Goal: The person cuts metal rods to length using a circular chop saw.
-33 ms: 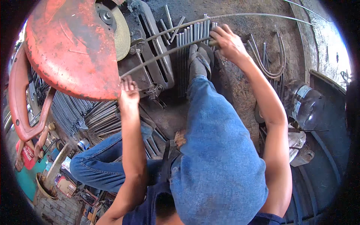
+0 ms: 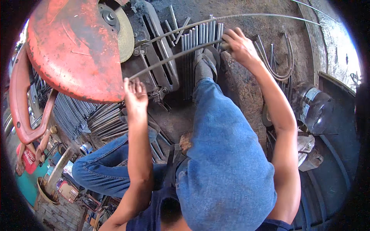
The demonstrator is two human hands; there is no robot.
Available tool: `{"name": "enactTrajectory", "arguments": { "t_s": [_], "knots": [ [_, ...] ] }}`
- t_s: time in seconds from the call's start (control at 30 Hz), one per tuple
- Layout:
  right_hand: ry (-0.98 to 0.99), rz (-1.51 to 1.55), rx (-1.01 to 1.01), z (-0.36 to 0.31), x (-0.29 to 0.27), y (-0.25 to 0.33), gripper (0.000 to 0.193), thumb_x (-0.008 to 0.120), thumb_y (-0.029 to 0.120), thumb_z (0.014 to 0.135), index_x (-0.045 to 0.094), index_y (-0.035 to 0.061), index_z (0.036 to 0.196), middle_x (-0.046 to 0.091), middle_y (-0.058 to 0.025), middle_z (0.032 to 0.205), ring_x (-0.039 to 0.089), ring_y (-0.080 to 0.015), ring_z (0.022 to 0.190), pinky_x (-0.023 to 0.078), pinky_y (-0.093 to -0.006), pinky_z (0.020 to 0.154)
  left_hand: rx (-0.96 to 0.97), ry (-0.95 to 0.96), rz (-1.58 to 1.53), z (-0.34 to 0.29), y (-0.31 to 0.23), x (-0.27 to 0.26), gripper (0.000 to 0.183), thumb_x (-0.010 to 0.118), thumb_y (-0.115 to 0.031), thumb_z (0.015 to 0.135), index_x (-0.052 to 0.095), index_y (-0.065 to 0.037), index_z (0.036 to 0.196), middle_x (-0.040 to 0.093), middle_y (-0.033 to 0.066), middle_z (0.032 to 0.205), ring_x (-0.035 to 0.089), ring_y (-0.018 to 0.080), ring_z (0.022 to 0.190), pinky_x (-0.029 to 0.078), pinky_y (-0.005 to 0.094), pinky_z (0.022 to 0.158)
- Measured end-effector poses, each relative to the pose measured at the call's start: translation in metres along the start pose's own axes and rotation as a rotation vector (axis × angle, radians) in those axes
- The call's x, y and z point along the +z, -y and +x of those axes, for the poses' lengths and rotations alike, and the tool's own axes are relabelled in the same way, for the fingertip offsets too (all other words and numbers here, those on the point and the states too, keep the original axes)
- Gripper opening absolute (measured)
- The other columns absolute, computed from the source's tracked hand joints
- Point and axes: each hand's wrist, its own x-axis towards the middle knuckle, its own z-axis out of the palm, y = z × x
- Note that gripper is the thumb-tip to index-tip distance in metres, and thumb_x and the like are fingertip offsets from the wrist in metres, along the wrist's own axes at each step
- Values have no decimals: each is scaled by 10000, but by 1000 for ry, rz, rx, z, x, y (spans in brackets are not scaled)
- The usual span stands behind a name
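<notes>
A thin grey metal rod (image 2: pixel 175 56) slants up to the right between my hands, in front of the red cut-off saw's clamp. My right hand (image 2: pixel 239 47) is closed around its right end. Where the rod runs in beside the red saw guard (image 2: pixel 77 57), my left hand (image 2: pixel 135 91) has its fingers closed about it. The pale abrasive disc (image 2: pixel 125 36) shows at the guard's edge, and the clamp (image 2: pixel 144 57) sits to its right. Behind lies a longer rod (image 2: pixel 246 15), curving from the clamp toward the far right.
Short cut rods (image 2: pixel 200 35) lie in a row by my shod foot (image 2: pixel 208 57). Bundled rods (image 2: pixel 69 111) are heaped beneath the saw handle (image 2: pixel 23 100). Bent U-shaped rods (image 2: pixel 283 75) and a clear plastic jug (image 2: pixel 318 109) are at the right.
Both hands have shifted slightly to the right, carrying the metal rod with them. The saw and the longer rod stay where they were.
</notes>
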Motion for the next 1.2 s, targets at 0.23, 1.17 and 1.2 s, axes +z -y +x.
{"name": "enactTrajectory", "arguments": {
  "t_s": [0.23, 1.17, 1.2],
  "knots": [
    [193, -76, 89, -113, -38, -60, 555, 628, -40, 585, 540, 4, 1132, 524, -118, 1113, 503, -313, 1072, 506, -392, 866, -117, 251, 73, -47, 88, 39, 229, 720, -228, 844, 595, -101, 987, 612, -2, 944, 584, 129, 918, 466, 272, 852],
    [402, 163, 808, -309, -7, -57, 250, 666, 131, 754, 589, -10, 946, 614, -212, 929, 600, -410, 882, 482, -471, 764, -231, 1185, 757, -122, 206, 182, 342, 592, -220, 926, 574, 26, 1163, 635, 126, 1121, 618, 199, 1046, 486, 336, 906],
    [337, 143, 779, -299, -1, -62, 234, 661, 134, 762, 589, -6, 936, 614, -208, 936, 599, -405, 900, 483, -472, 773, -207, 1160, 778, -121, 179, 164, 328, 574, -202, 935, 570, 29, 1167, 638, 123, 1114, 623, 198, 1032, 490, 327, 897]
  ]
}}
